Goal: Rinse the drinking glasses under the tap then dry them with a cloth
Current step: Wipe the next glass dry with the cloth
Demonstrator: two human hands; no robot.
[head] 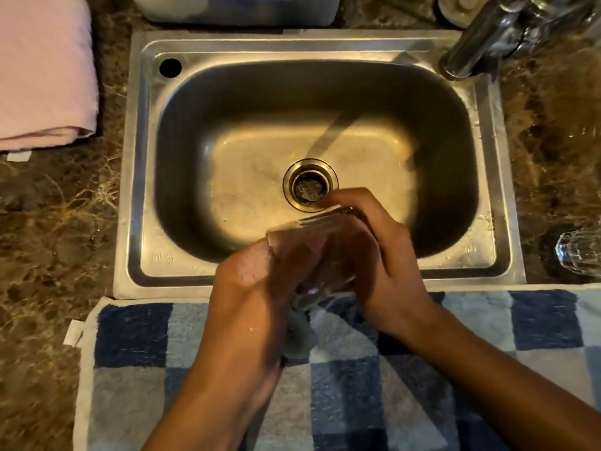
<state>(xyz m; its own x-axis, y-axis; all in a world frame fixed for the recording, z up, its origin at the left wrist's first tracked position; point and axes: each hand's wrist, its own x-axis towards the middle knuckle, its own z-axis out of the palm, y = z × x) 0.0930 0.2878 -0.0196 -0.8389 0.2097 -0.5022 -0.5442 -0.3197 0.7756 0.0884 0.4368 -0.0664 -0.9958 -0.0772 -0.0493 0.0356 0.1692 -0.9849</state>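
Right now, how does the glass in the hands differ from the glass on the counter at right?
The held glass lies tilted over the sink's front rim, gripped by the left hand and right hand; the counter glass rests untouched. The held glass looks smooth-walled, the counter glass faceted. Both are clear.

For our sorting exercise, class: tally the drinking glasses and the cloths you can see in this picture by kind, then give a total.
Drinking glasses: 2, the glass held in both hands and the glass on the counter at right
Cloths: 2, the pink folded cloth and the blue checked towel
Total: 4
Blurred glassware by the tap is left out.
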